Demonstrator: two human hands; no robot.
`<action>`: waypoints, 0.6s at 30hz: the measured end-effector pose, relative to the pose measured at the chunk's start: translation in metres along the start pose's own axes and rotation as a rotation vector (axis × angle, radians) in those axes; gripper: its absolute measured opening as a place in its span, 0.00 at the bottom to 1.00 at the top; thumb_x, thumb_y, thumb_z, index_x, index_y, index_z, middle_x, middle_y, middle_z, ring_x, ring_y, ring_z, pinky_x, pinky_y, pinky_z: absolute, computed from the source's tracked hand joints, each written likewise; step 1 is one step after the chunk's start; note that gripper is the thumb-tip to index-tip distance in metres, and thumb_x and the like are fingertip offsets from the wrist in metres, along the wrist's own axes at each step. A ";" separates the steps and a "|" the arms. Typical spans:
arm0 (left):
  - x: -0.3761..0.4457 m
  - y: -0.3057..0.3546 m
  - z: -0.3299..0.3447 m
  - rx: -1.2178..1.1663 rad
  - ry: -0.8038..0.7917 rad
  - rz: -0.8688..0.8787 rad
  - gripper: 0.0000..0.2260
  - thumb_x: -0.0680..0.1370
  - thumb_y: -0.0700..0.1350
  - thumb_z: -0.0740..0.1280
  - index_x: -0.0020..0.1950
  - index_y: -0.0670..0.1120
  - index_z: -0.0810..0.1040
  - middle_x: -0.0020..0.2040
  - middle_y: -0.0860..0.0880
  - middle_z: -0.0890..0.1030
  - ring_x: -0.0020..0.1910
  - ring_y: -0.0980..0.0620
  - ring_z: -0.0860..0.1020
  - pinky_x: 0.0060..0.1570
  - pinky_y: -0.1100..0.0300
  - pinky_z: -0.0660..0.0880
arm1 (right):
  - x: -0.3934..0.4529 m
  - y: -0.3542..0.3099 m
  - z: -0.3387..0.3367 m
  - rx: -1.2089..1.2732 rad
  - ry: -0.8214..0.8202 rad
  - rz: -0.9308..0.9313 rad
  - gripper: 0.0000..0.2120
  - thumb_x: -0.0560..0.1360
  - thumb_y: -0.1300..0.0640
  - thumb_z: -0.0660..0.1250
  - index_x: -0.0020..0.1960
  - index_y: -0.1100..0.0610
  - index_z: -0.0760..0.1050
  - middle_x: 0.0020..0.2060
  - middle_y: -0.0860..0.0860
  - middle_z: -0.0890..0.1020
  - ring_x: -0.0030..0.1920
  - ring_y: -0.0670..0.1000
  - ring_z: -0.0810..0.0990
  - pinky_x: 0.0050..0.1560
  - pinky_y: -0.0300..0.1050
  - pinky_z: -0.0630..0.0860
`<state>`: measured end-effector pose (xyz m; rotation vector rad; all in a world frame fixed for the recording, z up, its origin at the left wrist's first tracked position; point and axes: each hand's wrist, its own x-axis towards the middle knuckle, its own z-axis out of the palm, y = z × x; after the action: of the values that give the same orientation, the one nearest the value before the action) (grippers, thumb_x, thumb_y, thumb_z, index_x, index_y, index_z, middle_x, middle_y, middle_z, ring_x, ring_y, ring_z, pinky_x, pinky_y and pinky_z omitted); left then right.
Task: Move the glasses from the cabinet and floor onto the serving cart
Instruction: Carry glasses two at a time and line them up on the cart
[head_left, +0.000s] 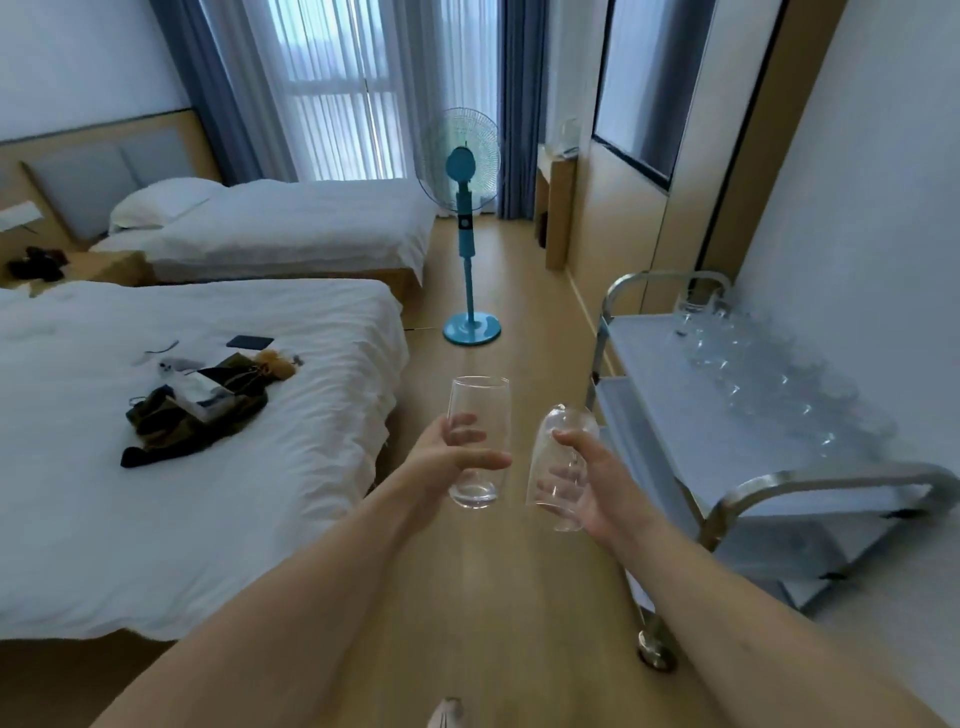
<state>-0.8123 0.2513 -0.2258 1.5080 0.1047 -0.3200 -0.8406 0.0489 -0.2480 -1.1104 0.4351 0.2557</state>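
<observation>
Head view: the left hand (447, 457) grips an upright glass (478, 441), fingers and thumb curled round its middle. The right hand (592, 483) grips a second glass (558, 467) turned mouth down and tilted, fingers wrapped round its body. Both glasses are held over the wooden floor (519, 597), close together, just left of the cart (727, 415). More glasses (769, 379) stand in rows on the cart's top shelf, along the wall side. A bed (208, 493) lies to the left, a blue fan (467, 234) stands ahead.
</observation>
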 end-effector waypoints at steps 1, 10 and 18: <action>0.021 0.003 -0.002 0.001 -0.022 -0.006 0.36 0.62 0.34 0.82 0.66 0.46 0.73 0.60 0.45 0.80 0.57 0.47 0.82 0.57 0.49 0.80 | 0.014 -0.005 0.002 0.002 0.027 -0.042 0.29 0.70 0.51 0.76 0.67 0.54 0.69 0.63 0.66 0.73 0.56 0.66 0.81 0.49 0.59 0.84; 0.195 0.031 -0.022 -0.018 -0.220 -0.127 0.36 0.64 0.35 0.82 0.68 0.47 0.72 0.61 0.45 0.79 0.57 0.45 0.82 0.59 0.42 0.79 | 0.140 -0.045 0.029 -0.038 0.239 -0.110 0.34 0.62 0.49 0.81 0.63 0.52 0.69 0.64 0.67 0.75 0.55 0.65 0.82 0.53 0.72 0.78; 0.298 0.031 -0.009 -0.024 -0.346 -0.256 0.36 0.63 0.35 0.82 0.68 0.45 0.72 0.62 0.44 0.78 0.57 0.46 0.81 0.35 0.58 0.80 | 0.217 -0.052 0.021 -0.007 0.390 -0.019 0.34 0.64 0.47 0.81 0.64 0.51 0.68 0.60 0.63 0.77 0.53 0.66 0.84 0.51 0.68 0.81</action>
<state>-0.5185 0.2184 -0.2757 1.3960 0.0259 -0.7767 -0.6227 0.0418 -0.2980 -1.1734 0.7691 0.0213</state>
